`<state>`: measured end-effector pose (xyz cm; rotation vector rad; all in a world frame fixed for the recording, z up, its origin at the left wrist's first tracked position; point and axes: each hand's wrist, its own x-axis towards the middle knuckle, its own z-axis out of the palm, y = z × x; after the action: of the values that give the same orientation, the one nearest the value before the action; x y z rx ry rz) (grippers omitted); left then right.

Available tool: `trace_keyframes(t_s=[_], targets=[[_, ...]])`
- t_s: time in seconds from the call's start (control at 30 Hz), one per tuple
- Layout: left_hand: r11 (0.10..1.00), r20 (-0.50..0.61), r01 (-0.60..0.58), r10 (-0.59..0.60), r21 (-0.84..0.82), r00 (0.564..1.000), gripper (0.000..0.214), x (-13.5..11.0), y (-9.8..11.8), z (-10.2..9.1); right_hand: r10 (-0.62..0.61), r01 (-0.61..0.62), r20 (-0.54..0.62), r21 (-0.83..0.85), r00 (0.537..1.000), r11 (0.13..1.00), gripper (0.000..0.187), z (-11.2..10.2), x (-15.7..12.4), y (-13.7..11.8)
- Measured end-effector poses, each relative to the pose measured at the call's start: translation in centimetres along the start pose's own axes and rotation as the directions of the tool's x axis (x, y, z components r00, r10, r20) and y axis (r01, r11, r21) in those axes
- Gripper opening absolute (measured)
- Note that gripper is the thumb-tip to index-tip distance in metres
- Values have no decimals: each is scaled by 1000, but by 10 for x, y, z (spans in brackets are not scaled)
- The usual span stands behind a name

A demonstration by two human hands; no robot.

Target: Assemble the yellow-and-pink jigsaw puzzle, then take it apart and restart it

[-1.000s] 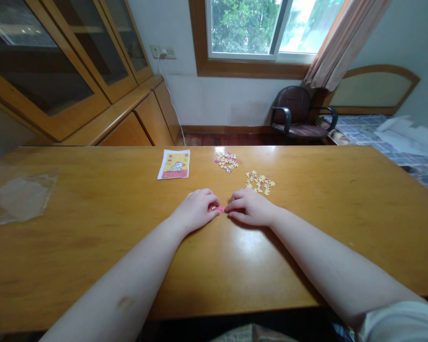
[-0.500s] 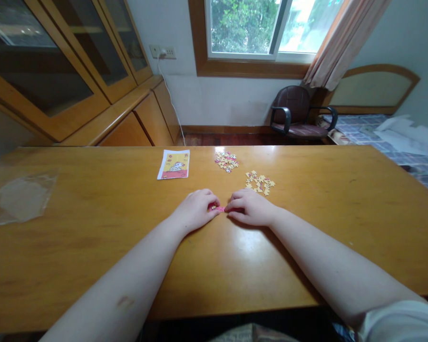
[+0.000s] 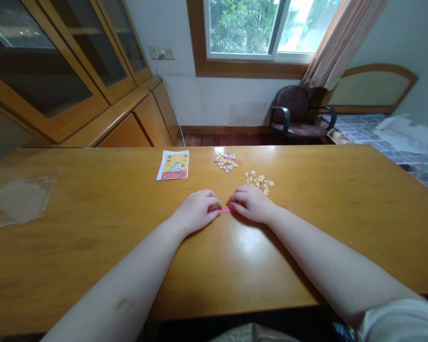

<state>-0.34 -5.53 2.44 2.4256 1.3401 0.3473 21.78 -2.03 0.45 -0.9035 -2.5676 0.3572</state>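
Observation:
Between my hands a short strip of pink jigsaw puzzle pieces (image 3: 227,209) lies on the table. My left hand (image 3: 199,210) is closed with thumb and fingertips around the left end of the strip, partly covering it. At the right end, my right hand (image 3: 252,204) rests with curled fingers and thumb on a pink piece, most of it hidden under the fingers. Just beyond my right hand is a loose pile of mostly yellow puzzle pieces (image 3: 259,181). Farther back sits a second pile of yellow and pink pieces (image 3: 226,161).
A picture card (image 3: 173,165) with a white animal on yellow and pink lies at the back left of the wooden table (image 3: 103,213). A clear plastic bag (image 3: 21,199) is at the far left. Behind the table stand a chair (image 3: 294,111) and a glass-door cabinet (image 3: 107,102).
My right hand has shifted slightly right and away from my left hand. More of the pink strip shows between them. The left hand has barely moved.

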Motion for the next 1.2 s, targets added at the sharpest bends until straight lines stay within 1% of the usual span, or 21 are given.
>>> trace_keyframes(t_s=[0.07,0.17,0.27,0.33,0.47,0.57,0.63,0.83,1.07,1.2], targets=[[1000,13,-20,20,1,1000,19,0,-1,1,113,-115,-56,-40,992,993,17,1,1,2],[1000,31,-31,31,1,999,18,-1,0,2,253,-261,-112,-70,961,963,19,1,3,5],[1000,25,-10,10,7,1000,17,0,2,0,317,-328,-119,-89,941,941,22,0,3,5],[999,8,45,-45,17,999,19,0,2,-1,338,-349,-108,-100,935,932,23,0,3,4],[980,-9,199,-199,26,980,32,-1,-2,-3,337,-344,-76,-113,938,932,24,-1,3,3],[959,44,280,-282,48,958,45,-2,-6,-5,322,-327,-64,-90,945,941,22,-1,3,3],[948,83,313,-318,63,945,49,-3,-7,-6,317,-321,-62,-71,946,944,20,-1,3,3],[940,101,334,-340,71,935,37,-3,-5,-8,277,-276,0,-30,961,961,19,-1,3,1],[939,127,340,-345,58,930,38,-2,-1,-11,248,-247,12,-47,969,968,19,-1,4,1],[944,127,327,-331,54,935,39,-3,0,-12,245,-244,26,-49,969,969,19,-2,4,0]])
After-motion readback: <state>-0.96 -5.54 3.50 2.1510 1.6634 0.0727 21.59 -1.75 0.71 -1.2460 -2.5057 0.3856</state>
